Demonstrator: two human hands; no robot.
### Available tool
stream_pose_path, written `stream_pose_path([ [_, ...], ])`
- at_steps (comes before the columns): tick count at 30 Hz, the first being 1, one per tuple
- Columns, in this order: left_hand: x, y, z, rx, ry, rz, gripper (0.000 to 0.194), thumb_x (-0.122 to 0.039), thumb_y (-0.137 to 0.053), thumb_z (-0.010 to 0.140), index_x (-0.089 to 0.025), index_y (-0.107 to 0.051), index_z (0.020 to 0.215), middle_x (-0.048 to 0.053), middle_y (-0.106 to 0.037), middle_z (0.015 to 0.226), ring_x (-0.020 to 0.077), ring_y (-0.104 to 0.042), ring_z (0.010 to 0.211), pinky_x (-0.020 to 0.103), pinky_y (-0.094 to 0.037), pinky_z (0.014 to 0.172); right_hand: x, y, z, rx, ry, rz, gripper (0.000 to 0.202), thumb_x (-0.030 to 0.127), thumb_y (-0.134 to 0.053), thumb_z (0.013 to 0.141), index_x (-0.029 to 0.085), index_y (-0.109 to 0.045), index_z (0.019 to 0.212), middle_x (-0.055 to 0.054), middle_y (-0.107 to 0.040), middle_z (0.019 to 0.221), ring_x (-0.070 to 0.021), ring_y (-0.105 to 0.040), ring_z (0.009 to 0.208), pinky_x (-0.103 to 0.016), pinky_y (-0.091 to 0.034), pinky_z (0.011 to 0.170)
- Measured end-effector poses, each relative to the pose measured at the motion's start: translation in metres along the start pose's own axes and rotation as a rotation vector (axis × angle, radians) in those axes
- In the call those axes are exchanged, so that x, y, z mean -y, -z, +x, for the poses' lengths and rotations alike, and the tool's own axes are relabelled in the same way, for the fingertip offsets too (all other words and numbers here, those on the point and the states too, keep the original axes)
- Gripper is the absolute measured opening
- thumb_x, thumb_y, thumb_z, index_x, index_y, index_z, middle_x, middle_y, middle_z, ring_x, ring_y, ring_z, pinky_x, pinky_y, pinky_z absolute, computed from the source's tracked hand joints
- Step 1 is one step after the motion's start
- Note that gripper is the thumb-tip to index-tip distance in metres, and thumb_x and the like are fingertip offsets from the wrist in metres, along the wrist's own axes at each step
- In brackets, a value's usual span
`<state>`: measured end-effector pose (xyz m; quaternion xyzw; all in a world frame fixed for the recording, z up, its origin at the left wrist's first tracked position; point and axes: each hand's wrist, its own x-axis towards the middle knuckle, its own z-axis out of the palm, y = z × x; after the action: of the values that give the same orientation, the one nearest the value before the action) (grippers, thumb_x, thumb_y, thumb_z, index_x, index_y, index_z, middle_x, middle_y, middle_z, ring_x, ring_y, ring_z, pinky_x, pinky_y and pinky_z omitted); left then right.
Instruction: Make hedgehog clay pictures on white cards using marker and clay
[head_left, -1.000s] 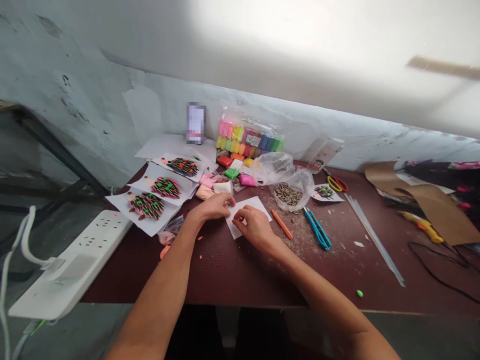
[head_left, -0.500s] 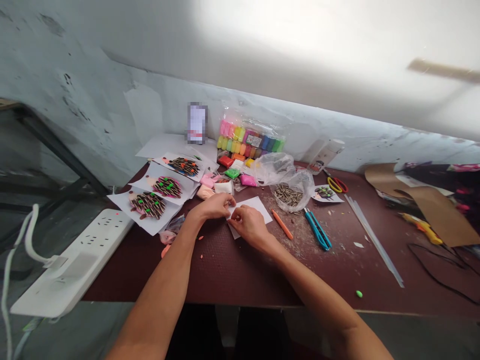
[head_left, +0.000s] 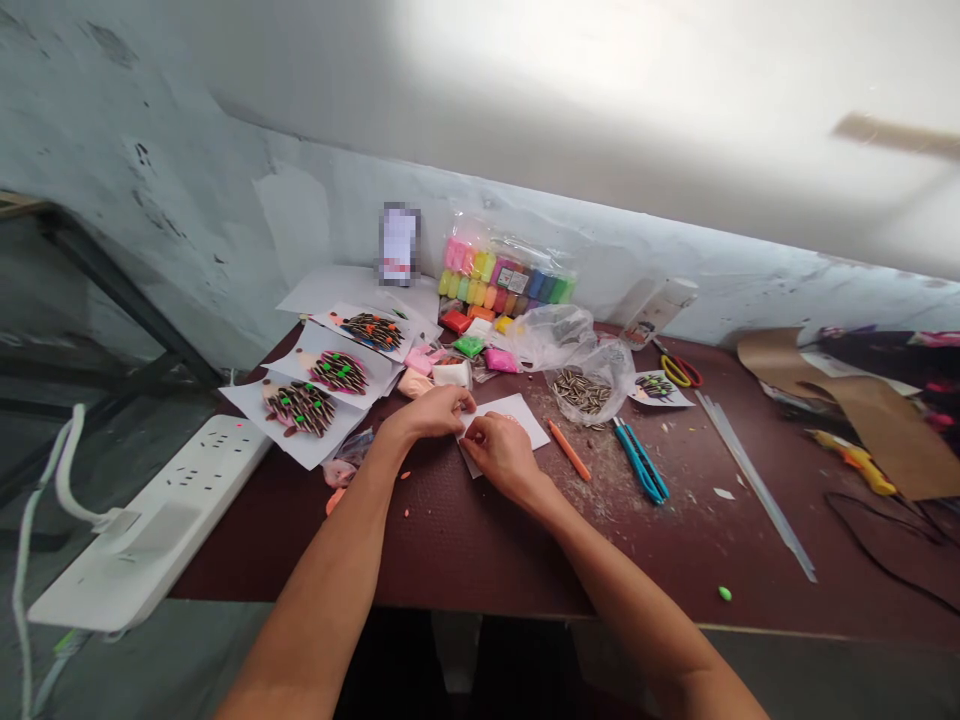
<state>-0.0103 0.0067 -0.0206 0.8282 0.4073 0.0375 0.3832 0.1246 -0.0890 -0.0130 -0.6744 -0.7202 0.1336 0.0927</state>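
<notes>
A white card (head_left: 525, 412) lies on the dark red table, partly covered by my hands. My left hand (head_left: 441, 411) is at the card's left edge with its fingers bent together. Close beside it, my right hand (head_left: 495, 447) rests over the card, its thumb and fingers pinched. Whatever sits between the fingertips is too small to name. A bit of pink or orange shows on the card behind my right hand. Just right of the card lies an orange pen-like tool (head_left: 569, 450). A plastic bag of small brown pieces (head_left: 582, 390) stands open behind it.
Decorated cards (head_left: 300, 408) are at the left, near a white power strip (head_left: 161, 520). Coloured clay packs (head_left: 502, 283) stand by the wall. To the right are a blue cutter (head_left: 640, 462), scissors (head_left: 679, 371), clear sticks (head_left: 757, 487) and a yellow glue gun (head_left: 855, 463).
The whole view has shifted slightly, so the table items appear a little further right. Slightly more of the pink or orange mark on the card shows behind my right hand.
</notes>
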Motion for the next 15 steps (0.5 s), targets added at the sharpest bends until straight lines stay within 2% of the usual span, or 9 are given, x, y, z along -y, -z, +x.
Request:
stream_pose_path([
  [8, 0.0013, -0.0006, 0.0009, -0.028, -0.037, 0.013, 0.044, -0.012, -0.055, 0.061, -0.011, -0.069, 0.103, 0.0, -0.059, 0.074, 0.0134, -0.049, 0.064, 0.024, -0.035, 0.059, 0.0035, -0.0015, 0.0013, -0.014, -0.026, -0.024, 0.014, 0.027, -0.061, 0.09, 0.021, -0.073, 0.089, -0.004, -0.07, 0.089, -0.0165, -0.062, 0.082, -0.026, -0.035, 0.068],
  [15, 0.005, -0.0021, 0.0034, -0.028, -0.041, -0.004, 0.046, -0.012, -0.054, 0.061, -0.011, -0.067, 0.105, -0.001, -0.056, 0.073, 0.0137, -0.049, 0.065, 0.023, -0.033, 0.057, 0.0004, 0.002, 0.0002, -0.036, -0.026, -0.002, 0.021, 0.027, -0.054, 0.095, 0.02, -0.073, 0.089, -0.005, -0.068, 0.09, -0.0162, -0.06, 0.081, -0.026, -0.036, 0.068],
])
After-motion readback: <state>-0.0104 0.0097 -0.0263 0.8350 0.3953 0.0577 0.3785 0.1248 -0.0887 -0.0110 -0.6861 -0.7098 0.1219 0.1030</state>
